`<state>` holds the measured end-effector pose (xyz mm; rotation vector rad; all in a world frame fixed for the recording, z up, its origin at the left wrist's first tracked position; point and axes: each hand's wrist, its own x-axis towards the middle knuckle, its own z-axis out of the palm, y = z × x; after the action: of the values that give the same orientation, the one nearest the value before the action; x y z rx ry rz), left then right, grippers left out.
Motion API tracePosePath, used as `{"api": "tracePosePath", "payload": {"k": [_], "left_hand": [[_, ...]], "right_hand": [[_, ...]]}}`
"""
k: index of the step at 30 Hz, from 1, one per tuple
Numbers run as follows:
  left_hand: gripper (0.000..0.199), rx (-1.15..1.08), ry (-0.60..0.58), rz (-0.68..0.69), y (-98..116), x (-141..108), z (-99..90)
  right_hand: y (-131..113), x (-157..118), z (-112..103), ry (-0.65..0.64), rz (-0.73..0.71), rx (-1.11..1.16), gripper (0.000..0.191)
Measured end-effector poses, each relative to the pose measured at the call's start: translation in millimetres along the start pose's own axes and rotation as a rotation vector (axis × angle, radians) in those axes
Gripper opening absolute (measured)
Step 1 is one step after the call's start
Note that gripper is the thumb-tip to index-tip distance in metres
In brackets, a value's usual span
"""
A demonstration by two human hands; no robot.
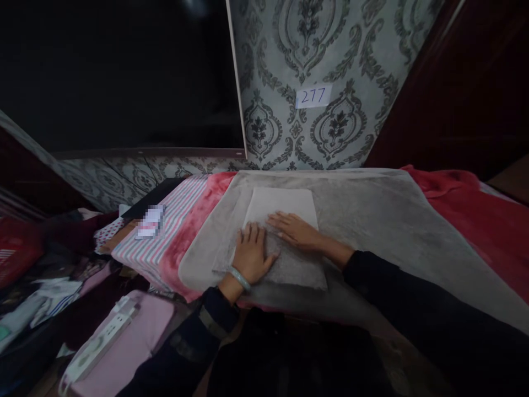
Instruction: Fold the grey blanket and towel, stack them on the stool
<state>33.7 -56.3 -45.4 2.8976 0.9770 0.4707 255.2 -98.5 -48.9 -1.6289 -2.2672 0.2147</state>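
Observation:
A flat white rectangular sheet or pad (283,203) lies on the grey blanket (372,220). Across its near part is a greyish, crinkled layer (293,270) that looks like bubble wrap; whether the two are one piece I cannot tell. My left hand (253,255) rests on the left side of this layer, fingers spread, a pale bangle on its wrist. Further right, my right hand (295,230) lies flat across the line where the white part meets the crinkled layer, fingers stretched out to the left. Neither hand grips anything.
Under the grey blanket are a red-pink plush cover (185,237) and a striped cloth (159,242). A blurred-out white item (151,222) lies on the stripes. At lower left, a power strip (101,339) sits on a pink case (144,325). A large dark screen (124,77) hangs behind.

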Motion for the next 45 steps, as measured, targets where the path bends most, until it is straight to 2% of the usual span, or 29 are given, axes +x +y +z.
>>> {"api": "tracePosePath", "payload": {"k": [2, 5, 10, 13, 15, 17, 19, 21, 23, 25, 30, 33, 35, 40, 42, 45], "left_hand": [[0.077, 0.054, -0.011, -0.022, 0, -6, 15.8], [0.077, 0.091, 0.021, -0.021, -4, -12, 30.0], [0.080, 0.068, 0.052, -0.018, -8, -15, 33.3], [0.082, 0.039, 0.051, -0.023, -8, -16, 33.1], [0.082, 0.023, 0.049, -0.024, -8, -17, 33.0], [0.083, 0.010, 0.053, -0.023, -8, -17, 32.9], [0.084, -0.002, 0.061, -0.026, -8, -18, 32.9], [0.084, -0.012, 0.068, -0.027, -7, -19, 33.5], [0.084, -0.016, 0.079, -0.030, -7, -20, 34.8], [0.084, -0.014, 0.094, -0.030, -7, -22, 36.6], [0.091, 0.007, 0.101, -0.026, -8, -25, 42.5], [0.092, 0.016, 0.086, -0.029, -8, -29, 48.5], [0.092, 0.017, 0.072, -0.036, -8, -34, 54.5], [0.088, 0.044, 0.065, -0.047, -13, -54, 64.2], [0.086, 0.046, 0.070, -0.014, -17, -60, 56.1], [0.082, 0.021, 0.083, 0.036, -22, -65, 31.1]], "right_hand": [[10, 10, 4, -0.113, -0.052, -0.066, 0.058], [45, 26, 5, -0.129, -0.041, -0.131, 0.061], [119, 59, -8, -0.077, 0.199, -0.175, 0.062], [146, 74, -20, -0.092, 0.320, -0.188, 0.060], [145, 81, -27, -0.093, 0.381, -0.208, 0.058], [126, 87, -27, -0.034, 0.357, -0.239, 0.059], [96, 93, -18, 0.001, 0.169, -0.238, 0.060], [67, 100, -4, -0.073, -0.099, -0.190, 0.060], [52, 110, 10, -0.150, -0.206, -0.152, 0.063], [56, 125, 17, -0.172, -0.147, -0.147, 0.066], [103, 163, 13, -0.163, 0.063, -0.147, 0.067], [122, 174, 16, -0.155, 0.173, -0.141, 0.066], [128, 175, 20, -0.136, 0.194, -0.134, 0.066], [126, 176, 19, -0.104, 0.163, -0.140, 0.063], [117, 177, 12, -0.100, 0.221, -0.165, 0.062], [94, 170, 3, -0.033, 0.327, -0.227, 0.064]]}}
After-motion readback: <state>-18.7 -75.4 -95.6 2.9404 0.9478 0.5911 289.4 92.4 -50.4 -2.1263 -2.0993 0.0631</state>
